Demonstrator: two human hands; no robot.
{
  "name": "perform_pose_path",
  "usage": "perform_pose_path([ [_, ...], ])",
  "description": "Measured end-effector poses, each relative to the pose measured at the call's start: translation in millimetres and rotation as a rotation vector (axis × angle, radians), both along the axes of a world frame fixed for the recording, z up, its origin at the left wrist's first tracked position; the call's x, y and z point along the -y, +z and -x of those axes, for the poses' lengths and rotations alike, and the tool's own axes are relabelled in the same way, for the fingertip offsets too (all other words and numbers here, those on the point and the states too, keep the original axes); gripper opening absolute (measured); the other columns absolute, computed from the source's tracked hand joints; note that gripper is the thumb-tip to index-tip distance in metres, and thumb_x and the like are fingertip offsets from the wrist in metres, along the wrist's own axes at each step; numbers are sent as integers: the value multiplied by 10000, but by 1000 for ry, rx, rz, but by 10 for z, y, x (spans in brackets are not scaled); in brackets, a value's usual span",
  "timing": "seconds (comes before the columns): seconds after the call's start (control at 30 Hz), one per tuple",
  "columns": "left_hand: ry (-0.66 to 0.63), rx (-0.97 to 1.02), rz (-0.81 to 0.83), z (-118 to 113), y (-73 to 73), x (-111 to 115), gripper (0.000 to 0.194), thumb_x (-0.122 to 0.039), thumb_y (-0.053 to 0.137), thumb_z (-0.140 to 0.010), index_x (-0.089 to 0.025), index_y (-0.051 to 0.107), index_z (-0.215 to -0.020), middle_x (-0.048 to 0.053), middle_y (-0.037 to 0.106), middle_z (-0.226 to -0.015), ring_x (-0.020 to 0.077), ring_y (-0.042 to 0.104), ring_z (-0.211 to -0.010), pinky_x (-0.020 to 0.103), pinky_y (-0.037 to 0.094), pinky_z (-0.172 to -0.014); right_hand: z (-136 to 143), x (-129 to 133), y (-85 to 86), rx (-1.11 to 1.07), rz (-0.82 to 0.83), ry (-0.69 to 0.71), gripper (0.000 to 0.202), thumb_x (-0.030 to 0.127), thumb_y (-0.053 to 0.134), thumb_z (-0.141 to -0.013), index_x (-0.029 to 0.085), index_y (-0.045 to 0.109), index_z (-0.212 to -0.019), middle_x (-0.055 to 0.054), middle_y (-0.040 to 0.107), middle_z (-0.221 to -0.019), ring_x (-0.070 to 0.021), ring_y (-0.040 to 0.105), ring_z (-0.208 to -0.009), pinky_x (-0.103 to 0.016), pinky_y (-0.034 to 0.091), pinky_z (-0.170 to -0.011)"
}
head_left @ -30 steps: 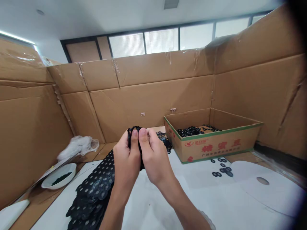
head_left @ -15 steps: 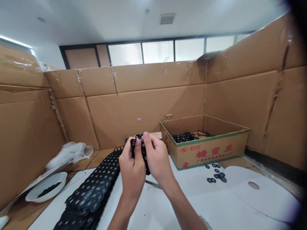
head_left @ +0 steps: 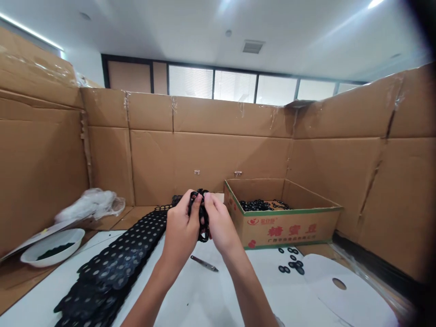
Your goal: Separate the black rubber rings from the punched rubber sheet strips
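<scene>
My left hand [head_left: 181,222] and my right hand [head_left: 220,221] are side by side above the white work surface, in the middle of the head view. Both are closed on a bunch of black rings [head_left: 203,227], with the thumbs close together at its top. Part of the bunch is hidden by the fingers. Just left of my left hand runs a long, layered black sheet with rows of pale round dots [head_left: 136,245]. Below my hands a slim metal tool [head_left: 204,263] lies on the surface; its exact kind is unclear.
A printed cardboard box [head_left: 289,229] at the right holds black rings. Several loose black rings [head_left: 292,263] lie before it, beside a white disc with a hole [head_left: 350,290]. At the left are a white bowl [head_left: 73,237] and clear plastic wrap [head_left: 95,204]. Cardboard walls [head_left: 211,154] surround the surface.
The camera view has tilted, shifting the scene. My hands keep hold of the black rings, which now show more between them, and the metal tool below is less covered.
</scene>
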State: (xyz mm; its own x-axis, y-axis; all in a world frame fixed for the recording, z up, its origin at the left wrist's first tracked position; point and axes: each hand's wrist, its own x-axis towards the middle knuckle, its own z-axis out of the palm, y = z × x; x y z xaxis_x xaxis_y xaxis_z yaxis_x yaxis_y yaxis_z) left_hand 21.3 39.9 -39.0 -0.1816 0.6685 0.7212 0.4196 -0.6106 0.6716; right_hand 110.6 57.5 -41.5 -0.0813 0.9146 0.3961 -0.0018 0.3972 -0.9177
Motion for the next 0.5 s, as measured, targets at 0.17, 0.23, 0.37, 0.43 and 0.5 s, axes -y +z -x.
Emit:
perform_pose_path([
  [0.17, 35, -97, 35, 9, 7, 14, 277, -325, 468, -947, -222, 475, -691, -47, 495, -527, 133, 441, -461, 247, 296, -499, 98, -65, -69, -73, 16, -8, 505, 705, 355, -879, 234, 456, -729, 35, 506, -571, -134, 480, -488, -257, 384, -466],
  [0.23, 29, -114, 53, 14, 3, 19, 277, -348, 457, -957, -220, 494, -714, -33, 537, -568, 143, 468, -496, 250, 317, -524, 155, -64, -101, -101, -4, -64, 484, 670, 331, -908, 233, 467, -750, -5, 594, -668, -156, 565, -596, -263, 422, -531],
  [0.37, 18, -105, 76, 21, -11, 29, 266, -364, 457, -960, -216, 513, -746, -15, 572, -608, 155, 481, -525, 260, 337, -544, 224, -25, -145, -95, -45, -160, 452, 609, 302, -949, 235, 506, -797, -50, 679, -786, -198, 631, -734, -289, 433, -619],
  [0.43, -10, -90, 75, 22, -24, 19, 268, -368, 450, -964, -216, 509, -751, -13, 576, -619, 157, 493, -538, 257, 350, -542, 219, -2, -148, -66, -76, -206, 446, 599, 315, -954, 235, 521, -800, -54, 687, -787, -210, 632, -740, -297, 421, -634],
  [0.5, -70, -79, 61, 30, -45, -20, 276, -381, 446, -969, -214, 508, -759, -14, 578, -643, 155, 511, -567, 251, 373, -552, 195, 4, -147, -23, -133, -268, 441, 581, 310, -966, 234, 525, -799, -47, 685, -778, -208, 625, -729, -295, 409, -642],
])
